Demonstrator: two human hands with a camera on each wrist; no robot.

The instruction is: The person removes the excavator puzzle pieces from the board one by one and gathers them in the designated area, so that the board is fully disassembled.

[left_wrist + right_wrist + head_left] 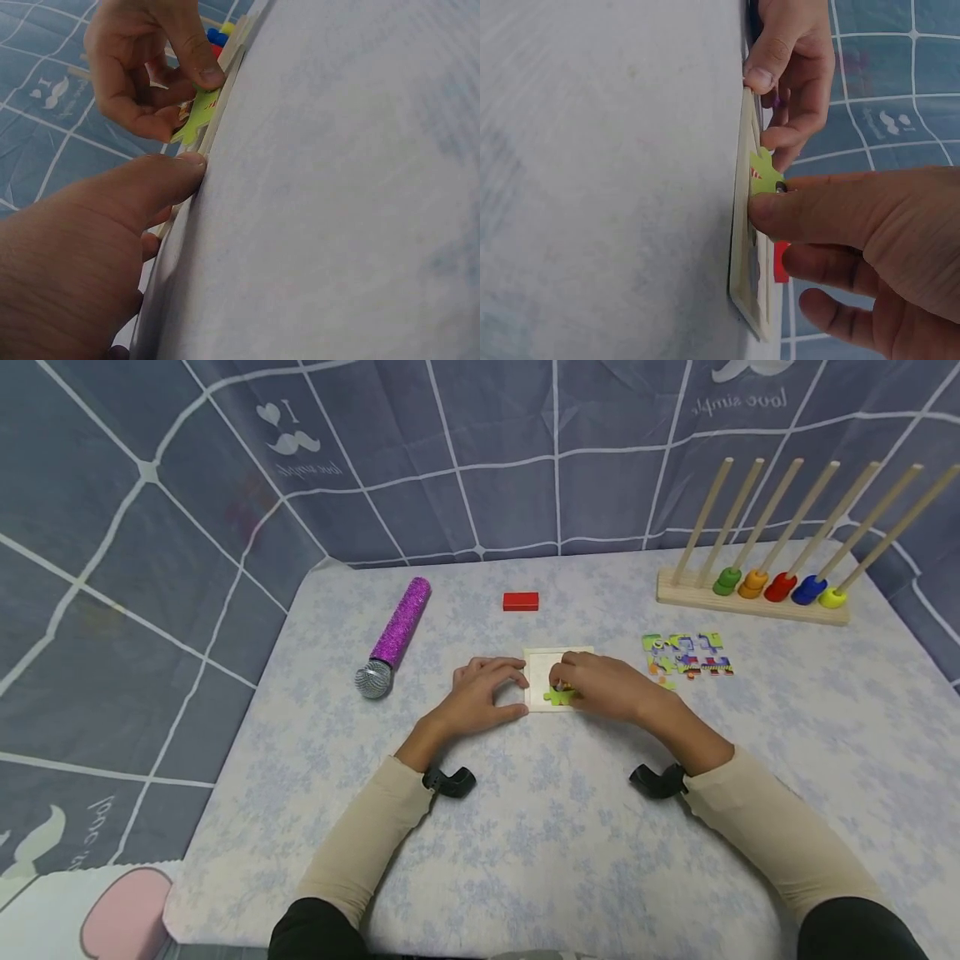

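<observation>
A shallow wooden puzzle tray (542, 670) lies on the table in front of me. My left hand (480, 693) holds its left edge, with curved fingers and the thumb near the lower corner. A green jigsaw puzzle piece (763, 172) is pinched between the thumb and fingers of my right hand (611, 689), low over the tray. In the left wrist view that piece (198, 116) tilts against the tray's edge. My right fingers hide part of it and the tray's right side. Several loose puzzle pieces (686, 653) lie right of the tray.
A red block (521, 602) sits behind the tray. At the left lies a purple glitter microphone (401, 627). The back right holds a wooden peg stand (750, 602) with colored beads on tall rods. A grey curtain (510, 502) hangs behind the patterned tabletop (555, 843).
</observation>
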